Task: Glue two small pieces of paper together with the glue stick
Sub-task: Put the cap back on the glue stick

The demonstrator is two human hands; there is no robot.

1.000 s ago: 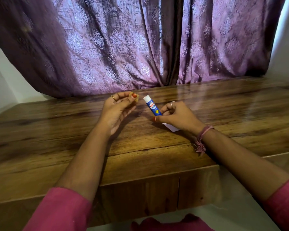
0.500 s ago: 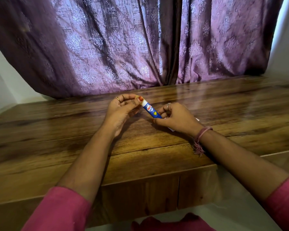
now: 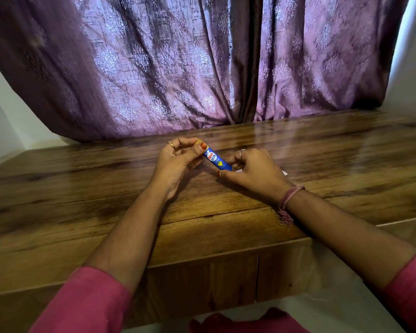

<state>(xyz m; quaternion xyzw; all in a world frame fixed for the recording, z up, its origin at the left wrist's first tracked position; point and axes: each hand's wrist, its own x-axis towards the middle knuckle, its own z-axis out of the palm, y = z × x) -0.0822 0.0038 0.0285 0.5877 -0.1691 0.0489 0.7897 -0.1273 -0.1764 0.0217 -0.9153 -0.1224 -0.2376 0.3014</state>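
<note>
Fingers of the left hand [image 3: 178, 159] curl over the upper end of the glue stick [image 3: 217, 161], hiding its tip; the right hand [image 3: 252, 173] pinches the lower end. Its long axis slants up-left above the table [image 3: 82, 212]. Only a white paper [image 3: 284, 173] corner shows — the rest is covered.

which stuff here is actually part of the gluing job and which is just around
Part of the job:
- blue glue stick, held at its base by the right hand
- yellow cap, in the left hand
- white paper, mostly hidden under the right hand

Just around:
- purple patterned curtain
- wooden table
</note>
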